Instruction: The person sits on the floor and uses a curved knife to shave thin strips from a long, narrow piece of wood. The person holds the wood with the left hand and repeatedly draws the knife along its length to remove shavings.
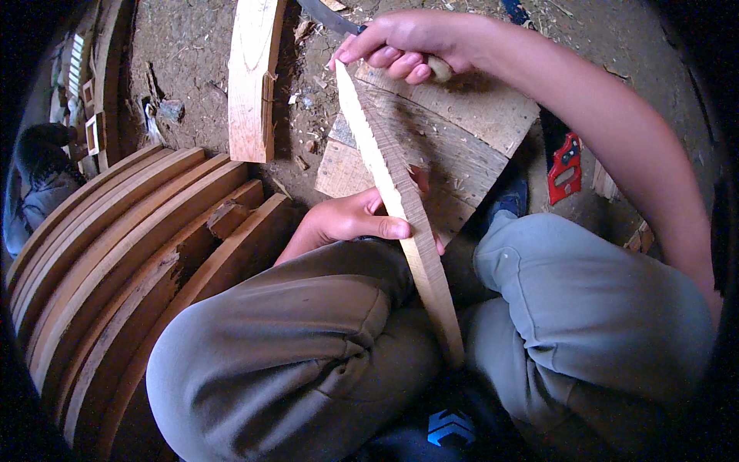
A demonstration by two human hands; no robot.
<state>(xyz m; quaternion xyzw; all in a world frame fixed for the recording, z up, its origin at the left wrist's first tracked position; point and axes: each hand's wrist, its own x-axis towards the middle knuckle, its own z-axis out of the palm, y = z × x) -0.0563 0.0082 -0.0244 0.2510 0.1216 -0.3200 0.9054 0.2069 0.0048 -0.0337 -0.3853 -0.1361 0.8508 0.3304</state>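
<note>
My left hand [356,219] is closed around the middle of a long pale wooden piece [433,281], thumb on its near face. The piece slants between my knees, its pointed tip up and away from me. One edge looks freshly cut and jagged, and fine lines run across its face. By that tip, my right hand [404,48] grips the handle of a knife [329,15]. Its curved dark blade points to the upper left and is partly cut off by the frame. A low wooden block of planks [469,127] stands beneath the wood.
Several long timber beams [127,223] lie side by side at the left. A pale board [254,85] rests on the dirt floor ahead. To the right is a red-handled saw [566,169]. Another person [42,181] is partly visible at the far left. Wood chips litter the ground.
</note>
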